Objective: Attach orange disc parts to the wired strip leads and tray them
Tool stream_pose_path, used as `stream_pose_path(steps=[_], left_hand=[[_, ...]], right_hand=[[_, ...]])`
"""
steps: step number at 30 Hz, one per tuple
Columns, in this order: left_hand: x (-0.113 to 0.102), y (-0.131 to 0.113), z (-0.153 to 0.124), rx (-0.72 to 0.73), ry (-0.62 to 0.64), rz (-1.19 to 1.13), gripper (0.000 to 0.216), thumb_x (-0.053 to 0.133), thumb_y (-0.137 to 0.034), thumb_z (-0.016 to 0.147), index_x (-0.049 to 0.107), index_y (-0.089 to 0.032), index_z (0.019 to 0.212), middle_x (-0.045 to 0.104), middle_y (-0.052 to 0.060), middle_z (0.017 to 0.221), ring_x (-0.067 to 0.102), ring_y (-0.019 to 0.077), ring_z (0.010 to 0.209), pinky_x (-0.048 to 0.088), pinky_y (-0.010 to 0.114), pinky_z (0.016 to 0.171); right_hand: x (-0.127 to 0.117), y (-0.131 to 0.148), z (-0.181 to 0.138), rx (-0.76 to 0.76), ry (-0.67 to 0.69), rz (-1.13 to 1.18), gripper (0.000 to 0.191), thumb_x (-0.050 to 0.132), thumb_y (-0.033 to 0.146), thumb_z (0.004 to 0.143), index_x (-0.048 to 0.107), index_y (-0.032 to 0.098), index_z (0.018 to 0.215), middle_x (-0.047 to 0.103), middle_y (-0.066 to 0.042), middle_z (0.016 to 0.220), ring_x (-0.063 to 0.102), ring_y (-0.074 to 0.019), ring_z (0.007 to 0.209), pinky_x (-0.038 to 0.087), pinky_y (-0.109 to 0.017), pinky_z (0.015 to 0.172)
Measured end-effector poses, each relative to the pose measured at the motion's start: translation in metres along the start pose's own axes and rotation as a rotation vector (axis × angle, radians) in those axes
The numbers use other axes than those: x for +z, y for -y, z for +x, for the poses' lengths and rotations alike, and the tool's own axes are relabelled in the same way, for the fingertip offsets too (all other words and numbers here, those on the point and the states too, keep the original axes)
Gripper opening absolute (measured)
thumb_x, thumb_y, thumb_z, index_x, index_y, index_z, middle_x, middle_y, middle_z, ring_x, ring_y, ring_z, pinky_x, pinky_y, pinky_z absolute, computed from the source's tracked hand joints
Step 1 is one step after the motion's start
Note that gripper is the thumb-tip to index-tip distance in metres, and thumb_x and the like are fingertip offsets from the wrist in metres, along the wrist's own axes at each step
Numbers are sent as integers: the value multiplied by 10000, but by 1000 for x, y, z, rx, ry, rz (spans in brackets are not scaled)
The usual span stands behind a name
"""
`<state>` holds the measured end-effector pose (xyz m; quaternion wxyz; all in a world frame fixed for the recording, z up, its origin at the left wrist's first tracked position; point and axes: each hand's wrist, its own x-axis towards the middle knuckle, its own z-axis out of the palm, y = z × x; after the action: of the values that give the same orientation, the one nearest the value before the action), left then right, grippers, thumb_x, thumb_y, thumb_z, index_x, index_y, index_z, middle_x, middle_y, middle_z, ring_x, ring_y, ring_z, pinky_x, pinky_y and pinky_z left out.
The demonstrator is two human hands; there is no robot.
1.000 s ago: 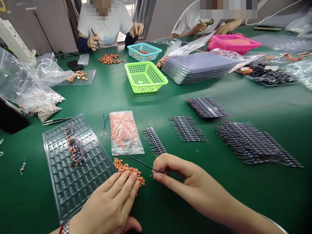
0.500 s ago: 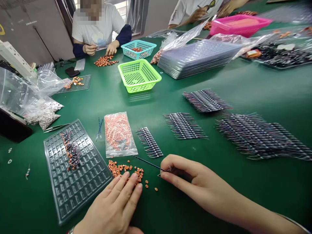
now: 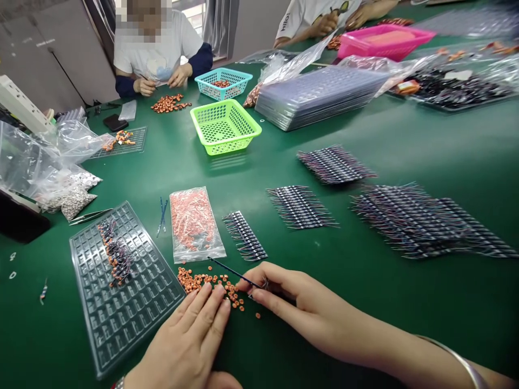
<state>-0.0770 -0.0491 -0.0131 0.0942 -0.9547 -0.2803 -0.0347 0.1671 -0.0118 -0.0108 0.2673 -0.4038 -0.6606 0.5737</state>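
My left hand (image 3: 192, 332) lies flat at the near edge of a pile of small orange ring-like pieces (image 3: 197, 281); its fingers are stretched out and cover part of the pile. To its right, my right hand (image 3: 284, 297) pinches a thin dark-blue strip (image 3: 231, 270) between thumb and fingers, with fine wires bunched at the grip. The strip points up and left over the pile, and the fingertips are close to the pile's right side. A dark moulded tray (image 3: 133, 313) beside my left hand carries a row of small wired orange parts (image 3: 115, 259).
Behind the pile lie a clear bag of orange pieces (image 3: 194, 224) and a small wired strip panel (image 3: 245, 235). More panels (image 3: 302, 207) spread rightward. A green basket (image 3: 225, 146), a blue basket (image 3: 223, 89) and stacked clear trays (image 3: 316, 102) stand farther back. Two people work across the table.
My right hand has moved left with the strip, bringing its fingertips up to the pile's right side. My left hand stays flat by the pile. The view has shifted slightly.
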Motion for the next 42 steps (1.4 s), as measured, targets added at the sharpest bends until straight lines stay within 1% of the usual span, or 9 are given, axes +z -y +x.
stream_pose_path(steps=[6, 9, 16, 22, 25, 27, 34, 39, 42], left_hand=[[3, -3, 3, 4, 27, -2, 943, 251, -790, 839, 329, -90, 1465, 359, 74, 1537, 245, 260, 1448, 269, 378, 1161], [3, -3, 4, 12, 17, 10, 922, 241, -792, 841, 334, -122, 1468, 367, 58, 1536, 264, 266, 1439, 223, 398, 1176], [3, -3, -10, 50, -11, 63, 822, 244, -729, 893, 436, -120, 1412, 462, 81, 1472, 337, 271, 1400, 67, 432, 1205], [2, -3, -7, 45, 1, 66, 837, 217, -732, 892, 424, -113, 1416, 430, 70, 1496, 302, 257, 1414, 56, 429, 1207], [1, -4, 5, 39, 2, 56, 848, 214, -738, 887, 389, -118, 1437, 373, 49, 1533, 222, 251, 1450, 87, 420, 1209], [0, -4, 13, 41, -5, 39, 852, 230, -739, 885, 379, -113, 1442, 384, 50, 1528, 216, 248, 1452, 138, 411, 1201], [-3, -1, 22, 13, -33, -11, 806, 309, -710, 893, 431, -100, 1404, 488, 68, 1456, 369, 242, 1386, 294, 384, 1148], [-5, 4, 22, -159, 5, -23, 839, 449, -699, 844, 421, -75, 1404, 476, 192, 1436, 475, 330, 1315, 459, 483, 1023], [-7, 5, 24, -170, 40, -53, 842, 531, -677, 819, 432, -64, 1389, 497, 224, 1406, 510, 354, 1281, 502, 509, 976]], right_hand=[[-4, -1, -6, 32, -73, -101, 256, 430, 386, 997, 570, 199, 892, 630, -45, 846, 593, -216, 782, 482, -311, 687], [-6, -1, -14, 59, -86, -102, 271, 442, 412, 998, 576, 202, 890, 639, -48, 863, 596, -220, 803, 483, -307, 691], [-3, 0, -27, 127, 57, -16, 231, 466, 379, 994, 602, 198, 951, 663, -52, 930, 617, -214, 835, 507, -307, 735], [-4, -1, -15, 57, -75, -26, 243, 452, 398, 991, 584, 202, 931, 651, -61, 925, 608, -229, 844, 499, -323, 725], [-5, -4, -12, 31, -69, -74, 227, 452, 374, 997, 598, 202, 971, 653, -57, 935, 612, -235, 886, 493, -325, 748], [-5, -5, -11, 22, -72, -59, 224, 458, 373, 1000, 599, 199, 986, 655, -55, 950, 615, -231, 900, 496, -321, 763], [-5, -6, -9, 27, -115, -2, 275, 486, 432, 997, 604, 187, 951, 661, -69, 983, 620, -213, 828, 528, -303, 717], [-4, -4, -12, -2, -102, -53, 254, 483, 402, 1008, 616, 202, 924, 678, -71, 975, 627, -243, 906, 538, -332, 761], [-3, -4, -14, -17, -87, -97, 256, 478, 399, 1012, 625, 208, 924, 677, -67, 944, 627, -245, 885, 534, -343, 769]])
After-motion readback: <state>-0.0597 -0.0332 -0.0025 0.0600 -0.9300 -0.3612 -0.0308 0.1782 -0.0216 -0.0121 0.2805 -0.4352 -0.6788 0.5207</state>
